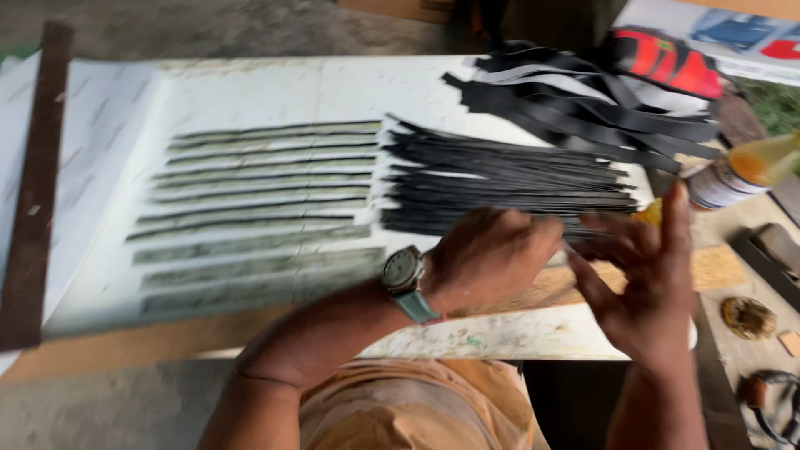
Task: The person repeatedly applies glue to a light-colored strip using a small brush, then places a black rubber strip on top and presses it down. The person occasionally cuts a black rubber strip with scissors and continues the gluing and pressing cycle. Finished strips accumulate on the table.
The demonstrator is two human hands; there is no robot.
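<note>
The left hand (492, 254) lies as a loose fist on the near edge of the flat pile of black strips (508, 179), fingers curled together; whether they grip a strip I cannot tell, because the picture is blurred. A watch (403, 271) with a teal band is on this wrist. The right hand (646, 279) is just beside it, to the right, with the palm turned toward the left hand and the fingers spread apart and raised; it holds nothing. The strips lie on a white sheet (250, 92) over the table, in the middle right. To the left of them, grey-green strips (258, 204) lie in rows, apart from each other. Behind, a loose heap of black straps (583, 96) rests near a red and black thing (667, 58). A bottle (737, 175) lies at the right, near the right fingertips.
</note>
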